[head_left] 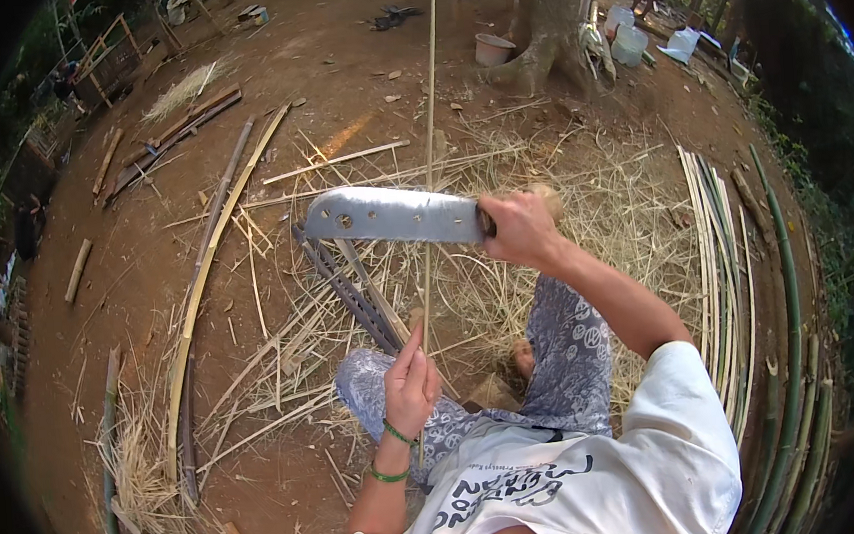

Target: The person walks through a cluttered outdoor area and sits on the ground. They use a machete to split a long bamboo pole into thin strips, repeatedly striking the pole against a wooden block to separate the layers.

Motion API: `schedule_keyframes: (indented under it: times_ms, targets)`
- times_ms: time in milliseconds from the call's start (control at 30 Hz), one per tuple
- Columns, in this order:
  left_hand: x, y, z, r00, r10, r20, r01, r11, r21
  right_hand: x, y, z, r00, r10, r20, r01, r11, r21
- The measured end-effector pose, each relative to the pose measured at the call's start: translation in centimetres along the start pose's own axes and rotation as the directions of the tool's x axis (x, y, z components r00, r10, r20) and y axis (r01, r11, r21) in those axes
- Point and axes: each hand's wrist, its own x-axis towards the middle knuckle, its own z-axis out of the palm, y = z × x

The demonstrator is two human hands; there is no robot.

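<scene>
My right hand grips the handle of a broad steel blade held level, its flat side up, pointing left. My left hand, with green bands at the wrist, pinches the lower end of a long thin bamboo strip that runs straight away from me over the ground. The blade crosses the strip near its middle. I sit on bare earth with patterned trousers and a white shirt.
Bamboo shavings litter the dirt around my legs. Split bamboo slats lie bundled at the right, a long curved slat at the left. A tree trunk, a pale tub and white buckets stand beyond.
</scene>
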Motion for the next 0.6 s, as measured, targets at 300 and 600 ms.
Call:
schedule_keyframes:
  times_ms: [300, 600]
  targets:
    - [-2.6, -1.7, 0.6, 0.998, -0.054, 0.009, 0.054, 0.998, -0.017, 4.0, 3.2, 0.9, 0.997, 0.078, -0.029, -0.073, 0.986, 0.150]
    - [-3.5, -2.2, 0.9, 0.983, -0.030, -0.183, 0.036, 0.999, 0.028, 2.9, 2.1, 4.4, 0.982, -0.183, 0.044, 0.170, 0.963, 0.207]
